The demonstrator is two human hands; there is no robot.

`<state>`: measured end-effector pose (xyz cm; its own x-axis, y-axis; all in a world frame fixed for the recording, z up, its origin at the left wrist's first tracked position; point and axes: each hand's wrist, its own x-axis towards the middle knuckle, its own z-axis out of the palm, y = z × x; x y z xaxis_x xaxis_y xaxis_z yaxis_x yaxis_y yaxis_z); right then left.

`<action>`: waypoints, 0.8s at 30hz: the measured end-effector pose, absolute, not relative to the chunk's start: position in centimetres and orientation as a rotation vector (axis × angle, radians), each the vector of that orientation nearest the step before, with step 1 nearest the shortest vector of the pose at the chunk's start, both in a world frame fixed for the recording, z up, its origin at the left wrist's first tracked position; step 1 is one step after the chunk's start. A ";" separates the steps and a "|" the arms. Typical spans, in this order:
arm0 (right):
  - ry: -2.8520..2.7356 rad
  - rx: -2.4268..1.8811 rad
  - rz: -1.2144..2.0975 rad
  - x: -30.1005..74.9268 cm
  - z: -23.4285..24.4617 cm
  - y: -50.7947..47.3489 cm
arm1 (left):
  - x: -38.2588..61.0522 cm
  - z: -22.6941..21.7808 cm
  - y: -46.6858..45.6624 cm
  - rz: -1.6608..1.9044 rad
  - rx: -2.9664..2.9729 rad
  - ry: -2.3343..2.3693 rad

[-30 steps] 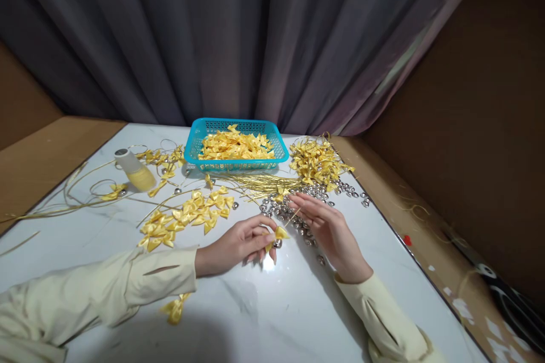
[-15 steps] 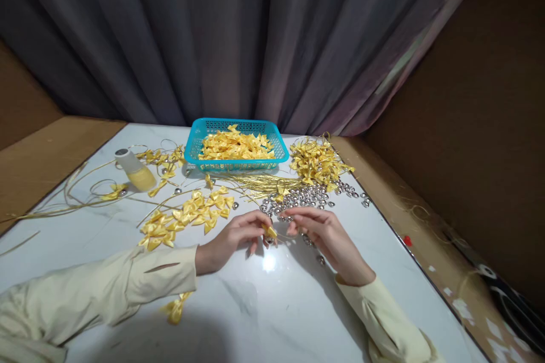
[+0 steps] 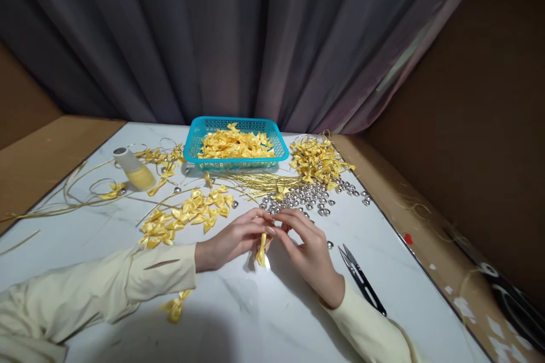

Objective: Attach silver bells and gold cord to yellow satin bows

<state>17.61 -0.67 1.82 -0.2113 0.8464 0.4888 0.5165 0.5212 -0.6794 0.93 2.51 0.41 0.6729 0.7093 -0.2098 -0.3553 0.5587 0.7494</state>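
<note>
My left hand (image 3: 238, 236) and my right hand (image 3: 307, 245) meet over the middle of the white table, fingertips pinched together. A yellow ribbon bow (image 3: 261, 250) hangs just below the left fingertips, held there. The right fingers are closed against the left ones at the bow's upper end; whatever they pinch is too small or hidden to make out. Silver beads (image 3: 298, 197) lie scattered just beyond my hands. To the left, a loose group of yellow bows (image 3: 191, 211) rests on the table.
A blue basket (image 3: 237, 162) full of yellow bows stands at the back. Beside it are gold cords (image 3: 268, 182) and a heap of corded bows (image 3: 319, 160). A glue bottle (image 3: 139, 174) leans at left. Thread snips (image 3: 364, 283) lie right of my right hand, scissors (image 3: 506, 289) farther right.
My right hand has moved left against my left fingertips. The bow now hangs lower, below the fingers. The thread snips have come into sight beside the right forearm.
</note>
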 end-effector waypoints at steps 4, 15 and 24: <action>-1.921 -1.134 0.649 18.1 2.4 -0.3 | 1.1 0.3 2.6 0.628 0.698 0.545; -1.981 -1.115 0.794 18.4 2.4 0.0 | 1.1 -0.1 3.1 0.555 0.530 0.465; -2.030 -1.140 0.774 18.7 2.2 0.1 | 0.9 0.0 3.2 0.518 0.406 0.395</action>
